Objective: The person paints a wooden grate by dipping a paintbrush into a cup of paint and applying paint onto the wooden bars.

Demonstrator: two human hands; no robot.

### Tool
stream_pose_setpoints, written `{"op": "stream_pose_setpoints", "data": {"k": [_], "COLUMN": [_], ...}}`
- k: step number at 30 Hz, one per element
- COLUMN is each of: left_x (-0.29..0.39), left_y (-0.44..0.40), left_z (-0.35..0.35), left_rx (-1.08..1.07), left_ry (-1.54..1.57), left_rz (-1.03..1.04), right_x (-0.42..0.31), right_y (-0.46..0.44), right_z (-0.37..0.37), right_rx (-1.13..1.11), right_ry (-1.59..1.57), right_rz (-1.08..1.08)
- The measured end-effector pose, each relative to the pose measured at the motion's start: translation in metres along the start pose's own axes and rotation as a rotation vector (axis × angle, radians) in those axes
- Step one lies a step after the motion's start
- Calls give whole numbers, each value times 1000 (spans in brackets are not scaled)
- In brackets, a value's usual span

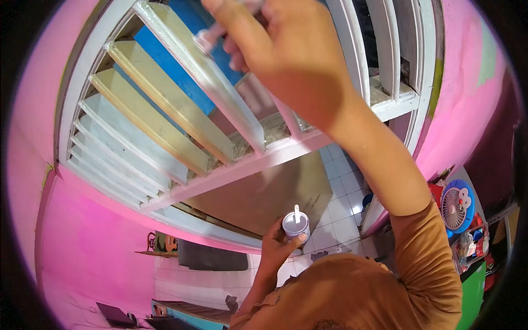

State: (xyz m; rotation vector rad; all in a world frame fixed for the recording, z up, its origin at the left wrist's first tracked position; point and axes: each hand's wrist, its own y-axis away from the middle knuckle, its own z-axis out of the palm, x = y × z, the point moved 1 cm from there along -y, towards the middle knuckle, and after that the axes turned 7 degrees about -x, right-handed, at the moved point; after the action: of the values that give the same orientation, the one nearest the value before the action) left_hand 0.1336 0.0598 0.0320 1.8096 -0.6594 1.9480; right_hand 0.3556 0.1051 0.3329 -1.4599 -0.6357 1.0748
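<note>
White stick (297, 213) may fall if my left hand (272, 248), curled round the cup (289, 225), tips; my right hand (300, 47) pinches a blurry thing (204, 42).

A stick (297, 213) stands in the cup (295, 229), below the slats (204, 80); right, a fan (457, 205), seemingly beside a basket (471, 265).

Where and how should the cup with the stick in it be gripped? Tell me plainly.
Take the cup by its round side wall, below the rim, probably from the side opposite the palm of the left hand, which already holds it. Avoid coming from above: the mouth is open and the stick pokes up out of it.
</note>
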Motion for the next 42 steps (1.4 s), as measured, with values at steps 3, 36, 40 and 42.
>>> {"op": "stream_pose_setpoints", "data": {"k": [3,36,40,42], "left_x": [2,-4,-7,-9], "left_y": [-1,7,8,9], "left_z": [1,-7,-8,-9], "left_rx": [10,47,67,75], "left_ry": [12,-31,-12,-6], "left_rz": [-10,-15,0,13], "right_x": [-34,-51,-23,-19], "right_y": [-5,-24,-16,9], "right_z": [-24,-23,-7,-7], "right_rx": [-88,-101,-13,-60], "right_ry": [-2,-189,40,60], "right_rz": [19,-73,-165,-38]}}
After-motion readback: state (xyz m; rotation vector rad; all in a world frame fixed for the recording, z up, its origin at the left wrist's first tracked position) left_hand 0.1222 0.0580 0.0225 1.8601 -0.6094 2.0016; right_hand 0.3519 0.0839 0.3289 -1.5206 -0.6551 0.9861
